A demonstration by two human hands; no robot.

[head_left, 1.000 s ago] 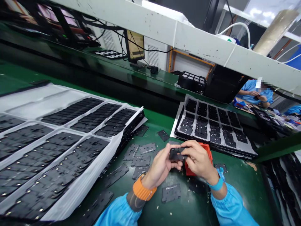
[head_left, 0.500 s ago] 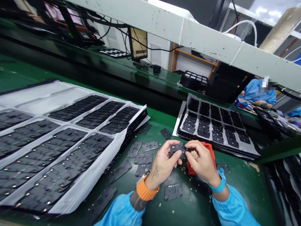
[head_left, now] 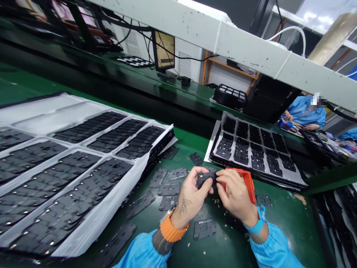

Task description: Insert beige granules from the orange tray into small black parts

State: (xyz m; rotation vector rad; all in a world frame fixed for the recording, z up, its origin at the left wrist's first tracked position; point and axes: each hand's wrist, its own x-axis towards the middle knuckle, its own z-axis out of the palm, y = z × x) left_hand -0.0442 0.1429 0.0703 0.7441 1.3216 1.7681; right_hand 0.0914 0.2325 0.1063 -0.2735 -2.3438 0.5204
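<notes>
My left hand (head_left: pixel 194 195) is closed on a small black plastic plate (head_left: pixel 205 179) with cut-outs, thumb on its face. At the plate's right end, my right hand (head_left: pixel 236 193) has thumb and fingertips pinched together; whatever they hold is too small or hidden to make out. Behind my right hand stands a red bin (head_left: pixel 249 182), with small light-coloured pieces partly visible in it. More tiny pieces lie scattered on the green bench below. Several similar black plates (head_left: pixel 169 188) lie loose left of my hands, and one plate (head_left: pixel 205 228) lies in front of them.
At left, a large stack of white-lined trays (head_left: pixel 75 149) holds rows of black plates. A smaller tray stack (head_left: pixel 252 149) stands at back right. A shelf beam (head_left: pixel 195 28) crosses above. Past the bench, a person in blue (head_left: pixel 305 111) sits at the far right.
My right hand has shifted slightly left, its fingertips drawing closer together at the plate's end. More of the red bin shows. My left hand keeps hold of the plate.
</notes>
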